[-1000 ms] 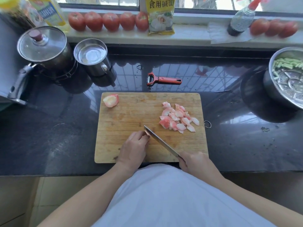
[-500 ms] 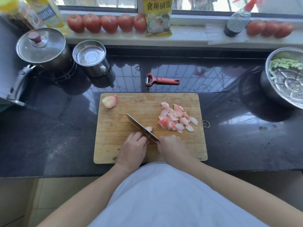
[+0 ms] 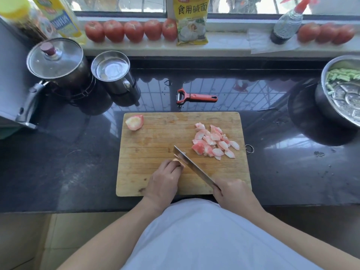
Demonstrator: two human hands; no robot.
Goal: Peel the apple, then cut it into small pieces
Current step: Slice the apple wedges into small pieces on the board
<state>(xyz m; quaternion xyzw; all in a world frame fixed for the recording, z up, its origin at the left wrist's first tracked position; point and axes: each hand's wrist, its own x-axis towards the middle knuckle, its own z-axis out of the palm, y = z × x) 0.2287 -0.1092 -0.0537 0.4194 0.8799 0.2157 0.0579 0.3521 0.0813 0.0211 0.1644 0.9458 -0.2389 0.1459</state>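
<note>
A wooden cutting board (image 3: 155, 137) lies on the dark counter. My left hand (image 3: 165, 180) presses a small apple piece (image 3: 177, 162) onto the board near its front; only a sliver of it shows past my fingertips. My right hand (image 3: 231, 193) grips the handle of a knife (image 3: 192, 166), whose blade runs up and left and rests against that piece. A pile of several pink-white cut apple pieces (image 3: 213, 142) lies on the board's right half. One larger apple chunk (image 3: 134, 122) sits at the board's far left corner.
A red peeler (image 3: 194, 97) lies on the counter just behind the board. A lidded pot (image 3: 56, 61) and a steel cup (image 3: 111, 71) stand at the back left. A steel bowl with a steamer insert (image 3: 342, 94) is at the right. Tomatoes (image 3: 132, 31) and bottles line the windowsill.
My right hand swung the knife left across the board half a second ago, then drew back right. The blade now rests beside my left fingertips again; my left hand stayed in place.
</note>
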